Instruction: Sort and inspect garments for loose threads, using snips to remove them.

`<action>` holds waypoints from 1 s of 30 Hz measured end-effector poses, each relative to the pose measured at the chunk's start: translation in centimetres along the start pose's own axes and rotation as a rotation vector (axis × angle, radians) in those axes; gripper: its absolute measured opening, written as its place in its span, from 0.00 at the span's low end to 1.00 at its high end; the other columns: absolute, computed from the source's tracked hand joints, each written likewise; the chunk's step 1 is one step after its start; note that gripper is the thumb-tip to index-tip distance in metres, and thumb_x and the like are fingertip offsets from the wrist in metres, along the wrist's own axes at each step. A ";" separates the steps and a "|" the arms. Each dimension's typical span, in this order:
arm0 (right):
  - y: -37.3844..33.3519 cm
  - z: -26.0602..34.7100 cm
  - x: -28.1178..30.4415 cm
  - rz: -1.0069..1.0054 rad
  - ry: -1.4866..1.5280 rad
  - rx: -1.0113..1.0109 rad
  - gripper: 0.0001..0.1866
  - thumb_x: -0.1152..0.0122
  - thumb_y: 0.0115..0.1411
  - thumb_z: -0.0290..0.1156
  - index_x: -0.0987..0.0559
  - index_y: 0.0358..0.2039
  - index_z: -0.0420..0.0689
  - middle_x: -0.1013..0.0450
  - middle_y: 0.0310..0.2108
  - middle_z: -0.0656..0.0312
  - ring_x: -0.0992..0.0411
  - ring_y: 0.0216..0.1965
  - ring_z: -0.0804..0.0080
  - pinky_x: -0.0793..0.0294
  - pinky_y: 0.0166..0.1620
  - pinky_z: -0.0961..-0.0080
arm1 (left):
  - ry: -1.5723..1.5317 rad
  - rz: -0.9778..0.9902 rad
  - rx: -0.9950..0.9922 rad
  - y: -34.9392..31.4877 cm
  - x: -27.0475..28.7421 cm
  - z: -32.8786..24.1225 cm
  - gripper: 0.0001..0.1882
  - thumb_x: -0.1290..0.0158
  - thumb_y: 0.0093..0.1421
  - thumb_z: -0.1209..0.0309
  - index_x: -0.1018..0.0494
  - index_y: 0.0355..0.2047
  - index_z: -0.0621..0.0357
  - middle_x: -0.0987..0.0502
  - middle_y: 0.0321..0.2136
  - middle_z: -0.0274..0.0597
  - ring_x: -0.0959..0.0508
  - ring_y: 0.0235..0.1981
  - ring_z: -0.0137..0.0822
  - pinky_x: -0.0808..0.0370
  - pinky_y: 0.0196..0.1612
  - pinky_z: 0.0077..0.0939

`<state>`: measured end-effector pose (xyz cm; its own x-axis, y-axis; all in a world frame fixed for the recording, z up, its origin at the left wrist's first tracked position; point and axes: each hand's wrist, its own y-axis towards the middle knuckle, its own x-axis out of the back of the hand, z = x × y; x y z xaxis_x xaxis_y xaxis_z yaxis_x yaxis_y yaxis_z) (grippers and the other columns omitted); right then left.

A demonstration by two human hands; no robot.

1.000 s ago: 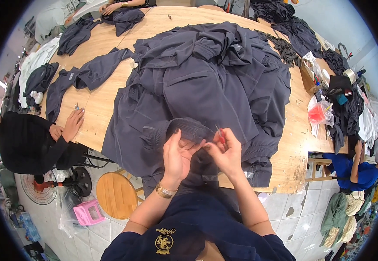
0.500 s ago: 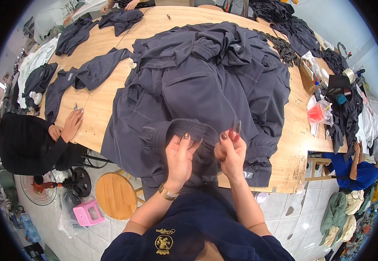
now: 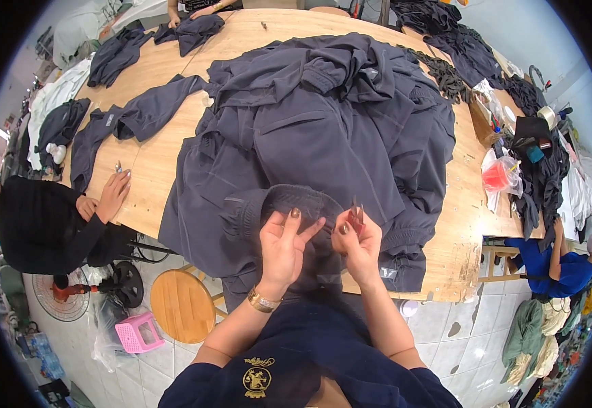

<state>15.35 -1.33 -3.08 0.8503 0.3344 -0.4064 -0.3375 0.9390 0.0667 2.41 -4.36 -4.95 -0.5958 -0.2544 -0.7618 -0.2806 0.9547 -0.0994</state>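
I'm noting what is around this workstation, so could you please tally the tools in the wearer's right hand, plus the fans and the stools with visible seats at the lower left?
Red-handled snips in the right hand: 1
Fan: 1
Stools: 2 (round wooden stool, pink plastic stool)
Total: 4

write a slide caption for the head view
Left hand on gathered gray cloth, right hand holding small red scissors, beside a clothes pile.

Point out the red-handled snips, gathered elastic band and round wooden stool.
Red-handled snips (image 3: 357, 219), head view: red handle.
Gathered elastic band (image 3: 301, 196), head view: its upper part.
Round wooden stool (image 3: 182, 306), head view: the seat.
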 end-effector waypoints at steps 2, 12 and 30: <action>0.5 -0.5 1.0 -0.008 -0.227 0.089 0.09 0.48 0.63 0.32 0.29 0.30 0.39 0.38 0.18 0.73 0.43 0.19 0.87 0.44 0.22 0.87 | 0.000 0.001 -0.001 0.1 -0.1 -0.1 0.07 0.55 0.65 0.74 0.30 0.40 0.65 0.24 0.39 0.42 0.24 0.40 0.32 0.25 0.50 0.39; 1.4 -0.7 2.0 0.023 -1.232 0.506 0.12 0.35 0.51 0.36 0.26 0.27 0.41 0.31 0.20 0.60 0.31 0.18 0.63 0.34 0.23 0.73 | 0.040 0.014 -0.002 0.0 -0.1 -0.5 0.07 0.54 0.65 0.73 0.29 0.37 0.65 0.24 0.38 0.43 0.24 0.40 0.33 0.26 0.50 0.35; 1.9 -0.7 2.1 0.023 -1.357 0.671 0.17 0.36 0.51 0.46 0.29 0.22 0.47 0.38 0.16 0.67 0.38 0.13 0.70 0.41 0.19 0.76 | 0.106 0.056 -0.058 -0.1 0.6 0.0 0.09 0.55 0.66 0.73 0.29 0.40 0.65 0.24 0.39 0.42 0.24 0.41 0.31 0.26 0.49 0.30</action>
<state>16.25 1.08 -4.50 0.6912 -0.1836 0.6989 -0.4329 0.6692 0.6040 2.11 -4.63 -5.38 -0.6873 -0.2187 -0.6927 -0.2861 0.9580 -0.0186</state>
